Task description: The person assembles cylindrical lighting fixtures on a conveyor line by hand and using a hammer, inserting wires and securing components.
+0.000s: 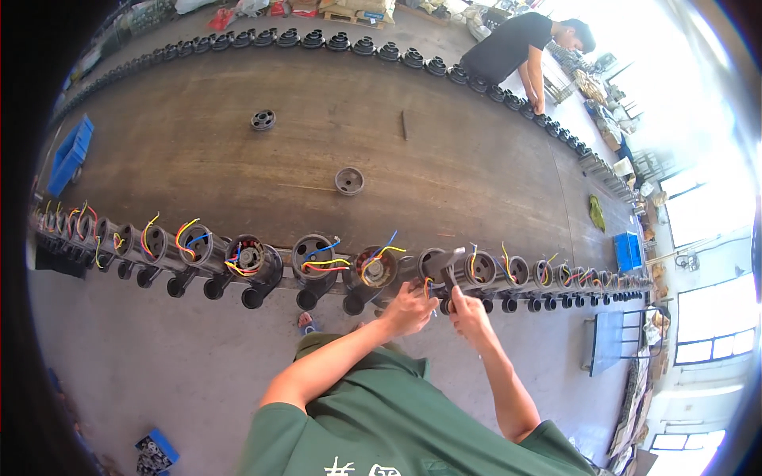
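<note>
You're working at the lower centre of the frame, both hands on one dark motor housing [435,270] in the long row along the desk [317,159] edge. Your left hand [409,308] is gripping its underside, your right hand [467,311] is closing around it just beside. Coloured wires [381,254] are curling from the neighbouring housing.

We have just one view. It sits up on the person's head and looks down and forward over a long brown table [317,135]. It is a wide, round view, so straight edges bend near the rim. The left hand [409,309] and right hand [468,311] are close below us. The table's far side, with another person [520,47], is far away at the top.
</note>
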Demonstrator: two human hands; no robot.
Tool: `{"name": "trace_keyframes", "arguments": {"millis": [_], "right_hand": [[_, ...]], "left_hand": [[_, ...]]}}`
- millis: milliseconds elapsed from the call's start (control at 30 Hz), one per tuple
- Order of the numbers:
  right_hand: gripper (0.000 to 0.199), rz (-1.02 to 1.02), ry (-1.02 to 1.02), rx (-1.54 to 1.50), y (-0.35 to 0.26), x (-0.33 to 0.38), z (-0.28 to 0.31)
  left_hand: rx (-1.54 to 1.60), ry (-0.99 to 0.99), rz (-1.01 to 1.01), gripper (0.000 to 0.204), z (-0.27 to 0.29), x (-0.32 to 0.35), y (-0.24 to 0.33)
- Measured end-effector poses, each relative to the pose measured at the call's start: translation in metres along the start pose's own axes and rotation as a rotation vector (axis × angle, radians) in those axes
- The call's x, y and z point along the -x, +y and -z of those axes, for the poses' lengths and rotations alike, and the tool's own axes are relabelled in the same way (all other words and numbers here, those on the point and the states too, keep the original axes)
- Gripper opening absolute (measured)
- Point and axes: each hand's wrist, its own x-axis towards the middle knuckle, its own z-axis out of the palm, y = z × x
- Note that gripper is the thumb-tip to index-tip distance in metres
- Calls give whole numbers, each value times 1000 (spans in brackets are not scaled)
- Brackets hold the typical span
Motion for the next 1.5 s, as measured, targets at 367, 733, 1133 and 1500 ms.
{"name": "trace_keyframes", "arguments": {"millis": [367,733,1133,1500], "right_hand": [[57,55,152,13,62,-8,-22],[54,199,331,-181,18,17,-20],[52,59,244,-318,-39,36,-20],[56,-134,159,-109,-63,29,-20]], "left_hand": [[83,-72,2,23,-6,-1,0],[164,-79,35,22,-11,9,-12],[258,-111,96,20,-8,11,-17],[210,-87,61,26,-3,8,-28]]}}
